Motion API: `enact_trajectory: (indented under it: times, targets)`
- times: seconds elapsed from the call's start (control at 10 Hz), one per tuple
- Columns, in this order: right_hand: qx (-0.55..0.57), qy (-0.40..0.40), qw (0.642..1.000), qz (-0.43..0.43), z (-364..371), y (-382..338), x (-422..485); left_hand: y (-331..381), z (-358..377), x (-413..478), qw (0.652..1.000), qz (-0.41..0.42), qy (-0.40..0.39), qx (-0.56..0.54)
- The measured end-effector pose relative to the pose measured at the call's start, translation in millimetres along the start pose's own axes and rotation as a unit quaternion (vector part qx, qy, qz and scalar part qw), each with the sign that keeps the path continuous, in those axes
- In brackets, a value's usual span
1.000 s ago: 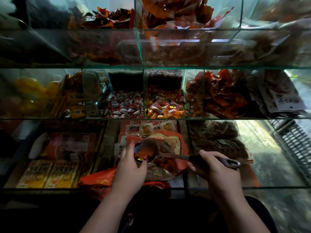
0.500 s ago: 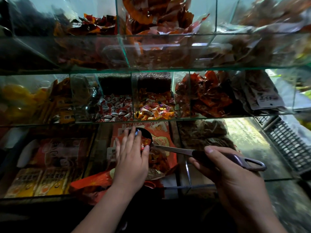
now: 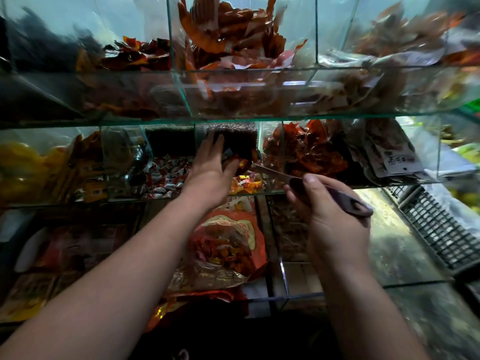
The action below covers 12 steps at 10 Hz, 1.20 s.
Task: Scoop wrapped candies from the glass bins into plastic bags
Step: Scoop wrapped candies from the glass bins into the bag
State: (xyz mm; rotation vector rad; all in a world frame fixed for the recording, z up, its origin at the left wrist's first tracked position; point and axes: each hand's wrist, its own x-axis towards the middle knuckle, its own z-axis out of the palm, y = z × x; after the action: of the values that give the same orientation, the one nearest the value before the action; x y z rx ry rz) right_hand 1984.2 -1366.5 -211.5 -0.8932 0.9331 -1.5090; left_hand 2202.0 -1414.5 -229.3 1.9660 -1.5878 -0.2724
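My right hand (image 3: 330, 211) grips the purple handle of a metal scoop (image 3: 275, 175), whose bowl reaches into the middle-shelf glass bin (image 3: 259, 191) of orange and yellow wrapped candies (image 3: 246, 183). My left hand (image 3: 210, 170) reaches into the same bin with fingers extended and cupped against the scoop's bowl, which holds a few candies; it hides most of the bowl. Below, a clear plastic bag (image 3: 223, 245) with red print holds orange candies and lies open in the lower bin.
A neighbouring bin holds red-and-white candies (image 3: 166, 178). Red foil packets (image 3: 306, 152) fill the bin to the right. Yellow sweets (image 3: 23, 165) are at the left. The upper shelf (image 3: 233, 74) holds more packets. A black crate (image 3: 436, 229) stands at the right.
Both hands rose from the bag in the lower bin to the middle-shelf candy bin. The scoop moved up with them, and the view tilted upward.
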Motion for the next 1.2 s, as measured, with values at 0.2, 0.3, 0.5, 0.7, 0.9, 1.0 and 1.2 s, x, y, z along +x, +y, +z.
enact_trajectory:
  times: [0.2, 0.3, 0.5, 0.7, 0.9, 1.0, 1.2]
  targets:
    - [-0.419, -0.185, 0.830, -0.318, 5.5, 20.1, 26.3, -10.6, -12.3, -20.2, 0.990, -0.051, 0.040, -0.122]
    - [-0.457, -0.200, 0.794, -0.349, -1.8, 8.8, 14.5, -13.6, -9.8, -39.2, 0.990, -0.057, 0.041, -0.118]
    - [-0.374, -0.227, 0.882, -0.176, -7.8, -32.9, -37.2, -15.5, -5.8, -73.2, 0.990, -0.029, 0.057, -0.126]
    - [-0.165, -0.267, 0.940, 0.135, -6.7, -72.7, -81.7, -45.0, -7.4, -120.7, 0.984, -0.099, 0.087, -0.120]
    - [-0.461, -0.281, 0.816, -0.204, -28.1, -58.9, -69.5, -56.7, 16.1, -154.3, 0.979, -0.170, 0.041, -0.107]
    - [-0.505, -0.328, 0.775, -0.188, -8.4, -11.4, -56.3, -57.1, 27.2, -156.7, 0.975, -0.190, 0.027, -0.111]
    - [-0.604, -0.382, 0.690, -0.115, 6.8, 99.1, -31.1, -65.5, 40.7, -159.4, 0.970, -0.213, -0.020, -0.112]
